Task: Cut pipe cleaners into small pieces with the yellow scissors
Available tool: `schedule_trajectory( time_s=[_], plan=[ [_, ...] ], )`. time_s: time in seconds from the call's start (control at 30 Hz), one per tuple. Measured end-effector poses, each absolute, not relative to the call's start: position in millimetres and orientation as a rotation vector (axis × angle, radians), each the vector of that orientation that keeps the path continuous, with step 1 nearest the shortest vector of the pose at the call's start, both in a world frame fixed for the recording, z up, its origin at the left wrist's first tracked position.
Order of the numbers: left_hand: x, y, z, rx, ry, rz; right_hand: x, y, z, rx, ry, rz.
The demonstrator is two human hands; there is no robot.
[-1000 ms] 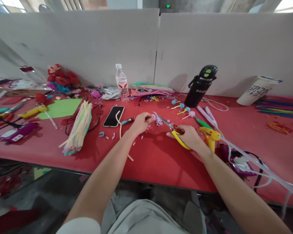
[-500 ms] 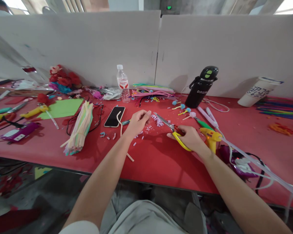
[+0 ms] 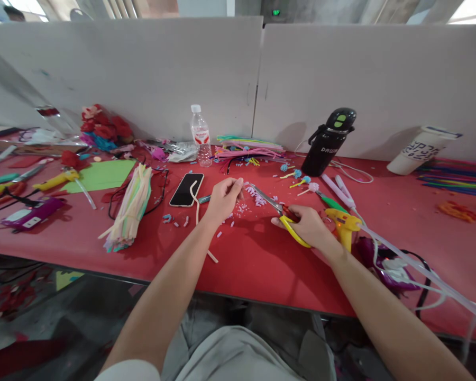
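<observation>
Yellow-handled scissors (image 3: 294, 230) are in my right hand (image 3: 309, 225), their blades pointing up and left. Near the blade tips, my left hand (image 3: 225, 196) is pinched around a small lilac piece (image 3: 246, 184), of which only a bit shows at the fingertips. Short lilac pieces (image 3: 256, 196) lie in a pile just behind the blades, and a few more are scattered on the red table (image 3: 254, 264). A cream strip (image 3: 213, 256) passes under my left forearm. The phone (image 3: 186, 190) lies to the left of my left hand.
A bundle of pale strips (image 3: 129, 211) lies left of the phone. Behind stand a water bottle (image 3: 201, 138) and a black bottle (image 3: 327, 145). At the right are a yellow glue gun (image 3: 344, 225), its cable, and a white cup (image 3: 418, 152). Small pompom-topped stems (image 3: 301, 181) lie before the black bottle.
At my left fingertips a bit of lilac now shows beside the scissor tips. Both hands have otherwise hardly moved.
</observation>
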State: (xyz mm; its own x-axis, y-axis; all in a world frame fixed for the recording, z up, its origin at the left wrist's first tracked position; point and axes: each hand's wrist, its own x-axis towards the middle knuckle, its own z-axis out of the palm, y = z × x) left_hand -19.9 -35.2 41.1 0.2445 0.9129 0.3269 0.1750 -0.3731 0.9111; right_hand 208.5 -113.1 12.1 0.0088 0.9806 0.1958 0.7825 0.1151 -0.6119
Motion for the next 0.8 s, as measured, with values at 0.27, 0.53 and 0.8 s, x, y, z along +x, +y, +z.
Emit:
schedule_trajectory(
  time_s=[0.27,0.53,0.8],
  plan=[
    [-18.9,-33.6,38.2,1.772,1.089,1.182,206.4,-114.7,11.8,-1.708,-1.833,0.471],
    [-22.2,-35.7,38.8,1.964,1.106,1.175,209.5,-114.0,15.0,-1.744,-1.847,0.439],
    [-20.8,-33.4,38.2,1.804,1.073,1.153,206.9,-116.5,16.2,-1.736,-1.844,0.487]
  ],
)
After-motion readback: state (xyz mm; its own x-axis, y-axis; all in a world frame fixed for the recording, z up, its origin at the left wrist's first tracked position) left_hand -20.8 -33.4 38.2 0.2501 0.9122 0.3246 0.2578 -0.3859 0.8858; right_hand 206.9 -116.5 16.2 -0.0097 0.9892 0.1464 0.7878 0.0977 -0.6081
